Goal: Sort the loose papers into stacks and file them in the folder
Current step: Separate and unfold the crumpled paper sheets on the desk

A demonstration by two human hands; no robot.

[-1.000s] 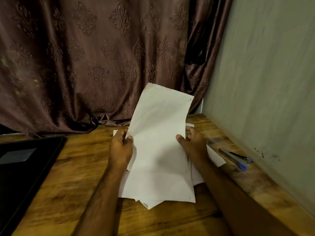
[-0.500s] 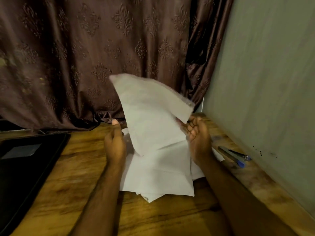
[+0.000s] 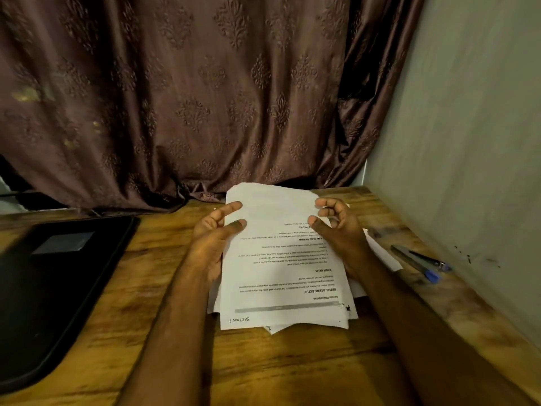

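Note:
A printed sheet (image 3: 281, 276) lies face up on the loose paper pile (image 3: 273, 330) in the middle of the wooden table, its text upside down to me and "SECTION T" handwritten at its near edge. My left hand (image 3: 215, 241) pinches the sheet's left edge between thumb and fingers. At the right edge, my right hand (image 3: 341, 232) holds the sheet with curled fingers and the thumb on top. The far end of the sheet is slightly raised. A black folder (image 3: 58, 285) lies shut at the left.
Two pens (image 3: 421, 263), one with a blue cap, lie by the grey wall (image 3: 468, 142) on the right. A brown patterned curtain (image 3: 190, 98) hangs behind the table. Bare wood (image 3: 263, 370) shows in front of the pile.
The sheet was held up with its blank side toward me, was flipped over in the air, and now lies printed side up on the pile. Both hands hold its edges again.

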